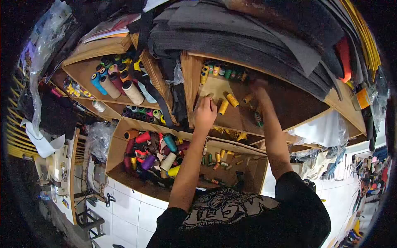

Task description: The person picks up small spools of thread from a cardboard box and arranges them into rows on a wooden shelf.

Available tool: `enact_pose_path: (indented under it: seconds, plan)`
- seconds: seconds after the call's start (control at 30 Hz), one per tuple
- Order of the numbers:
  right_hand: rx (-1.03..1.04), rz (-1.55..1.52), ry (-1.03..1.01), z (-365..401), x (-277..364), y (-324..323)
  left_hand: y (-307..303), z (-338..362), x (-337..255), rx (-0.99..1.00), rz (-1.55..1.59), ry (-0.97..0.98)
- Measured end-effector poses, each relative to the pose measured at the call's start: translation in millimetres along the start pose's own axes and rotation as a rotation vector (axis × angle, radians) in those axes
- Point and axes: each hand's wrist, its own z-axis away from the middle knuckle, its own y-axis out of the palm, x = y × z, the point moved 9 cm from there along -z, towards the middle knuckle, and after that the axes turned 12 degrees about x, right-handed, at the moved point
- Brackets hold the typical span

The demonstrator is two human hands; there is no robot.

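Observation:
My left hand (205,112) is at the front left of a wooden shelf compartment (191,82), its fingers curled together. Whatever they may hold is too small to make out. Just right of it, a yellow thread spool (223,107) and another yellow spool (232,100) lie on the shelf board. My right hand (259,89) reaches deeper into the compartment, dark and blurred, so its fingers do not show clearly. Close to it lie a brownish-yellow spool (247,98) and a dark green spool (259,118). Green and yellow spools (228,73) line the back.
Below the shelf sits a cardboard box (144,192) with large thread cones on the left and small spools on the right. More cones (133,93) fill the left compartment. Dark grey fabric sheets (231,37) are stacked above. A sewing machine (53,169) stands lower left.

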Motion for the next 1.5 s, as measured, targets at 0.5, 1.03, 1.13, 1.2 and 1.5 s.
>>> enact_pose_path:
  seconds: [0.5,1.03,1.13,1.2,1.5]
  plan:
    - [0.481,-0.355,-0.035,46.4,-9.6,21.5,3.0,0.5,-0.1,0.001,-0.012,0.027]
    - [-0.144,-0.511,0.039,1.9,-29.1,-9.0,0.4,0.9,-3.1,-0.019,-0.007,0.061]
    - [-0.091,-0.438,0.109,10.0,-14.2,-23.4,6.9,2.7,4.2,0.010,-0.019,0.030]
    - [-0.057,-0.361,0.137,12.9,-13.9,-23.1,5.9,2.1,3.8,-0.007,-0.014,0.046]
    - [0.001,-0.314,0.007,11.1,-11.0,-22.9,-1.6,0.9,-6.1,0.007,0.005,0.021]
